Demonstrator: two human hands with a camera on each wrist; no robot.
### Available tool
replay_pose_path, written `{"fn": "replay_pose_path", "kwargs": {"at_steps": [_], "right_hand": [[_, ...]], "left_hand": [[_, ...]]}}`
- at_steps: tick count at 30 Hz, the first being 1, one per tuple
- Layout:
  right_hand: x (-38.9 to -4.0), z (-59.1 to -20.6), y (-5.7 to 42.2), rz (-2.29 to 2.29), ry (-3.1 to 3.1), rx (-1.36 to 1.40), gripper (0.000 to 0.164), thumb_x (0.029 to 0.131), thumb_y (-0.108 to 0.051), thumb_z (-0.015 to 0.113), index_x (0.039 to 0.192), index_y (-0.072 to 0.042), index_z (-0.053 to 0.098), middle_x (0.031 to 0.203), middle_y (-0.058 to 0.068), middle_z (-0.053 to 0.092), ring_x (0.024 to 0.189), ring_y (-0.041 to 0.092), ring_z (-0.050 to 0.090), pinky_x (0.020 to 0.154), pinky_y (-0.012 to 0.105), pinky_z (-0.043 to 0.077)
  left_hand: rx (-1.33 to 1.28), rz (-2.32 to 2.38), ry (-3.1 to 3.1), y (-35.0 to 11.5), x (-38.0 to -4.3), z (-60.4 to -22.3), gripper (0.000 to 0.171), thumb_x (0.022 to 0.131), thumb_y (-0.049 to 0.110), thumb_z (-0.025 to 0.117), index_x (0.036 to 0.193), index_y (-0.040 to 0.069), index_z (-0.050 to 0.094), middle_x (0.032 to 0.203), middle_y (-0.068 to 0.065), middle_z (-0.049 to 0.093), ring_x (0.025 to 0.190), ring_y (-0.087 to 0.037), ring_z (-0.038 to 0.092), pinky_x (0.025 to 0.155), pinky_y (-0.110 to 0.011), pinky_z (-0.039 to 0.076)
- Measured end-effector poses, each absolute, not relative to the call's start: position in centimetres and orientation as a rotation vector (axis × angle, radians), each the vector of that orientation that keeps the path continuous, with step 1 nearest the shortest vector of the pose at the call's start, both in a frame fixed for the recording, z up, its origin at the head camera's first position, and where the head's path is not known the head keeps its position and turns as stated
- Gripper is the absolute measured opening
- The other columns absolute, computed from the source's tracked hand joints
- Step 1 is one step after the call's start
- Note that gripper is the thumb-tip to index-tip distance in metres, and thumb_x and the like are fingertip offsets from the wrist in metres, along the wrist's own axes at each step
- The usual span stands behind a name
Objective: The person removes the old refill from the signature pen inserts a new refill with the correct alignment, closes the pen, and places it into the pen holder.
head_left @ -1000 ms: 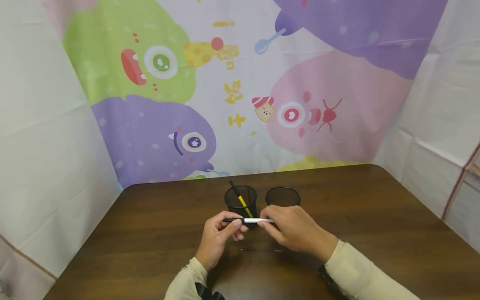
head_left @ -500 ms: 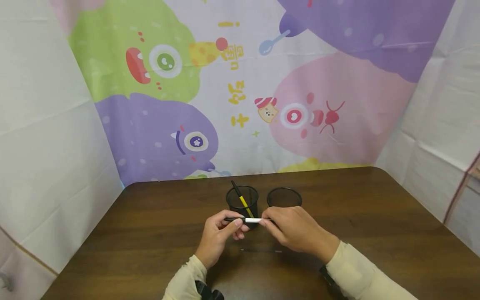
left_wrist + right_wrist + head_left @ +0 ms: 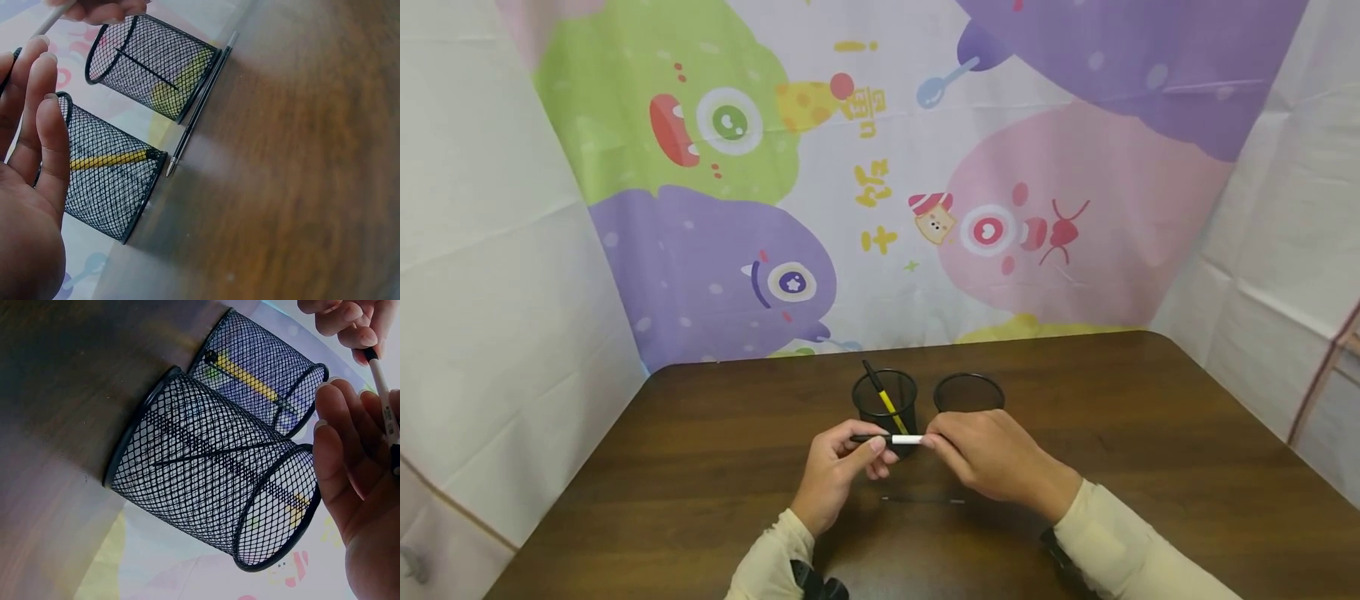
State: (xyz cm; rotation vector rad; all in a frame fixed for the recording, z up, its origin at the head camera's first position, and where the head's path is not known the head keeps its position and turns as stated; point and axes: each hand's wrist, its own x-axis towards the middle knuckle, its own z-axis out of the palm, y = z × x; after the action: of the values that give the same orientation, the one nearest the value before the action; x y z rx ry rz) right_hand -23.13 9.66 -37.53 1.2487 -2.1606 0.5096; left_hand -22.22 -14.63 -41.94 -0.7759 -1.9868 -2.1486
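Observation:
A white-barrelled pen [image 3: 907, 440] with black ends is held level between both hands. My left hand [image 3: 835, 473] pinches its black left end between thumb and fingers. The thumb and fingers of my right hand [image 3: 1003, 457] pinch the white barrel's right part and cover that end in the head view. In the right wrist view, the white pen [image 3: 381, 394] shows black at both ends. Below the hands, a thin dark pen refill [image 3: 922, 500] lies on the table. The left wrist view shows the refill [image 3: 199, 106] with its metal tip and pale tail.
Two black mesh pen cups stand upright behind the hands. The left cup [image 3: 106, 194] holds a yellow pen [image 3: 889, 406] with a black upper end. The right cup [image 3: 200, 462] stands beside it, partly behind my right hand. A cartoon-printed cloth [image 3: 880, 308] hangs behind the table [image 3: 662, 467].
My right fingers have shifted slightly on the pen and cover more of its right end. The left hand keeps its pinch. The head view has shifted a little.

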Motion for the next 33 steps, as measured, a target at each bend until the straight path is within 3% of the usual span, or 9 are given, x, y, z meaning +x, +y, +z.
{"fn": "replay_pose_path", "kwargs": {"at_steps": [10, 14, 20, 33], "right_hand": [[-23.13, -37.24, 9.68, 0.529, -2.167, 1.227, 0.007, 0.097, -0.022, 0.066, 0.096, -0.015, 0.067, 0.076, -0.014, 0.058, 0.058, -0.003, 0.044, 0.053, 0.020, 0.044], [-23.09, -37.10, 9.79, 0.558, -2.150, 1.223, 0.016, 0.092, -0.022, 0.073, 0.103, -0.013, 0.065, 0.081, -0.011, 0.063, 0.059, -0.003, 0.045, 0.053, 0.020, 0.044], [-23.34, -36.98, 9.78, 0.528, -2.103, 1.227, 0.019, 0.086, -0.016, 0.078, 0.097, -0.013, 0.063, 0.080, -0.008, 0.063, 0.058, -0.002, 0.044, 0.051, 0.019, 0.042], [-23.28, -37.42, 9.79, 0.516, -2.095, 1.238, 0.008, 0.095, -0.018, 0.070, 0.095, -0.012, 0.064, 0.077, -0.010, 0.057, 0.056, -0.003, 0.040, 0.049, 0.015, 0.038]], "left_hand": [[-0.766, -2.123, -1.966, -14.73, -22.36, -41.53, 0.018, 0.096, 0.003, 0.065, 0.103, -0.013, 0.065, 0.080, -0.019, 0.073, 0.065, -0.016, 0.068, 0.062, -0.028, 0.056], [-0.750, -2.125, -1.965, -14.82, -22.47, -41.47, 0.018, 0.096, 0.003, 0.065, 0.104, -0.013, 0.065, 0.081, -0.019, 0.073, 0.065, -0.015, 0.068, 0.062, -0.027, 0.056], [-0.745, -2.123, -1.966, -14.93, -22.43, -41.54, 0.018, 0.096, 0.003, 0.065, 0.105, -0.014, 0.065, 0.081, -0.020, 0.073, 0.064, -0.016, 0.069, 0.062, -0.027, 0.056], [-0.753, -2.110, -2.010, -14.92, -22.28, -41.77, 0.019, 0.097, 0.006, 0.065, 0.107, -0.010, 0.065, 0.085, -0.021, 0.073, 0.066, -0.017, 0.070, 0.063, -0.029, 0.056]]}}
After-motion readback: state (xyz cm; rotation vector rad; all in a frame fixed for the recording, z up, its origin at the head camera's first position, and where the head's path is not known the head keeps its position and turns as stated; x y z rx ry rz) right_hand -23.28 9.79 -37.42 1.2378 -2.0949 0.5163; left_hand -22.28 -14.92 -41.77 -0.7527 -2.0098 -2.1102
